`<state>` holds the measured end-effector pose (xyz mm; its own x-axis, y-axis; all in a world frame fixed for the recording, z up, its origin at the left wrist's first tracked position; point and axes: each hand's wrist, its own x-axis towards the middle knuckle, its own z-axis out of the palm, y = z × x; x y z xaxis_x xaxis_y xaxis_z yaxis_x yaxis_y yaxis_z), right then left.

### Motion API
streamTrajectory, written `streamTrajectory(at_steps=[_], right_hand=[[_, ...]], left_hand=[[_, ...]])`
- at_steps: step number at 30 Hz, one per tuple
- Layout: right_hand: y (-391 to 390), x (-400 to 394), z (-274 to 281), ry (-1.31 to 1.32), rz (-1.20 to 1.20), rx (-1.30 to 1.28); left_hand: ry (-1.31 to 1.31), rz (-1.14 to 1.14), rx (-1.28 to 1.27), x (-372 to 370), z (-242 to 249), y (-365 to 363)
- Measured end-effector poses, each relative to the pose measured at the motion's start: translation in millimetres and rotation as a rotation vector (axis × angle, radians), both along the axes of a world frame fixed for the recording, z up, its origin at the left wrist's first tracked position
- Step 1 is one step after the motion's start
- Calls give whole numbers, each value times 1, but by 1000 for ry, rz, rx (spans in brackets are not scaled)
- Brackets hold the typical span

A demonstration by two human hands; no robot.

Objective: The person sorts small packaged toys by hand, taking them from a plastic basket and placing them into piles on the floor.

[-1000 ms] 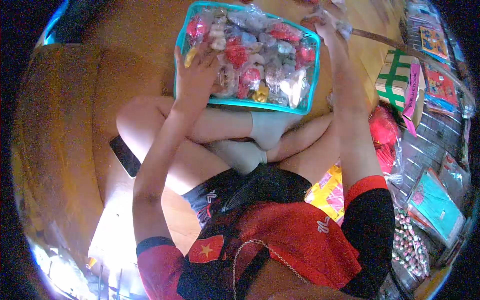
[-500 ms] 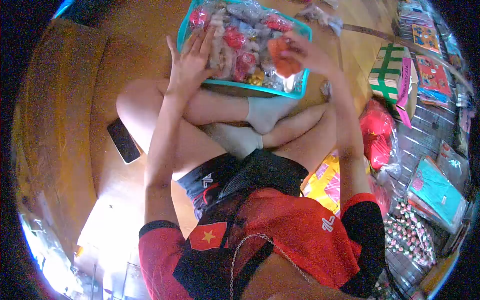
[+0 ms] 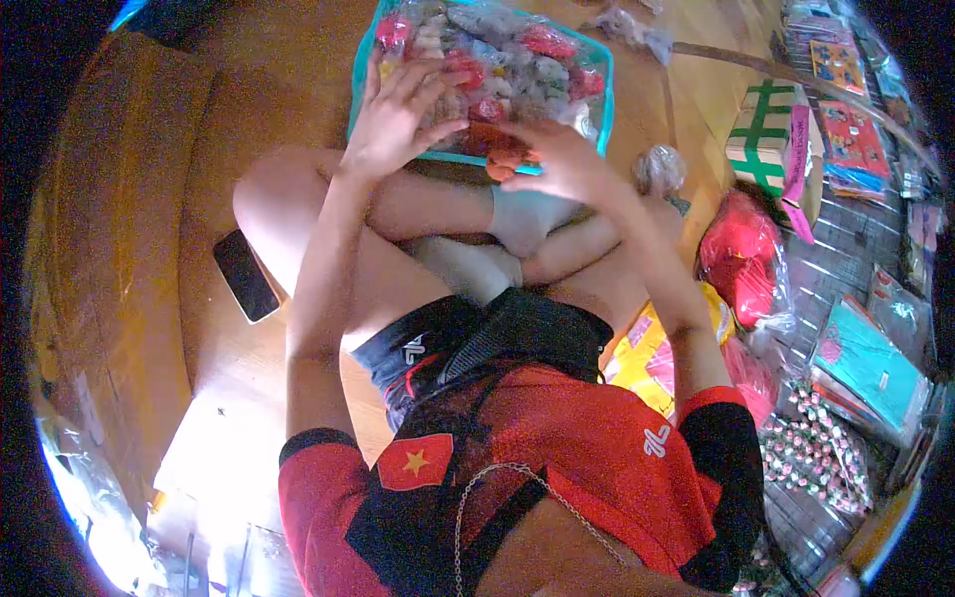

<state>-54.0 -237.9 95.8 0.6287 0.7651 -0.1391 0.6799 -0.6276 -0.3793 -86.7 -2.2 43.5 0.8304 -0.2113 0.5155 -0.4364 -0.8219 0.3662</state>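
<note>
A teal basket (image 3: 605, 95) stands in front of my crossed legs, filled with several small items in clear plastic bags, among them red, white and grey pieces (image 3: 547, 42). My left hand (image 3: 398, 114) rests over the basket's left part, its fingers spread on the bags. At the basket's near edge, my right hand (image 3: 565, 164) grips a fuzzy orange-red item (image 3: 500, 164); motion blurs it and its exact kind does not show. The fingertips of both hands are close together there.
A phone (image 3: 247, 277) lies by my left knee. To the right are a box with green tape (image 3: 766, 149), a bag of red items (image 3: 741, 254), a yellow packet (image 3: 642, 368), teal packets (image 3: 873, 348) and small pink flowers (image 3: 811, 453). A crumpled clear bag (image 3: 659, 171) lies near my right knee.
My right hand has brought the orange-red item from the basket's right side left and toward me, to the near edge. My left hand has shifted slightly right and nearer me.
</note>
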Motion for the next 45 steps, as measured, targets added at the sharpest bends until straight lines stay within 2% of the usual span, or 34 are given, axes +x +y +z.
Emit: streamTrajectory(at_steps=[2,3,7,14,15,19,22,23,26,27,30,31,33,35,37,40,41,43,45], right_hand=[[-6,-17,-38,-243,39,43],[-2,-21,-44,-203,-43,60],[-3,-13,-43,-32,-67,289],[-4,13,-57,272,-63,-24],[6,12,-40,271,-53,-94],[8,14,-48,135,-84,-199],[0,4,-53,116,-139,93],[-2,-1,-49,80,-189,67],[-29,-5,-66,326,-310,447],[-32,-3,-51,466,-298,303],[-39,6,-14,597,-366,434],[-38,17,8,587,-446,367],[-61,59,-4,271,-470,360],[-62,93,7,100,-502,395],[-95,157,-31,-67,-610,174],[-150,252,-98,568,-1001,635],[-164,266,-97,730,-817,689],[-161,276,-98,754,-836,668],[-156,282,-100,704,-891,647]], left_hand=[[-22,-18,-1,1,-3,-3],[-28,-30,-1,0,-4,-4],[24,-86,38,-1,-3,-2],[-16,-167,146,4,-5,-19],[-38,-179,147,4,-5,-26],[-60,-223,213,2,-9,-42],[-51,-210,280,-2,-17,-55],[-24,-220,277,-2,-21,-58],[59,-236,303,0,-19,-60],[97,-235,268,1,-18,-61],[142,-218,272,2,-10,-64],[149,-211,290,2,-7,-68],[113,-197,289,6,-14,-74],[85,-166,331,9,-10,-80],[157,-194,291,11,-5,-82],[116,-175,296,15,-12,-79],[115,-169,339,16,-12,-79],[120,-160,425,17,-9,-77],[165,-185,397,17,-13,-76]])
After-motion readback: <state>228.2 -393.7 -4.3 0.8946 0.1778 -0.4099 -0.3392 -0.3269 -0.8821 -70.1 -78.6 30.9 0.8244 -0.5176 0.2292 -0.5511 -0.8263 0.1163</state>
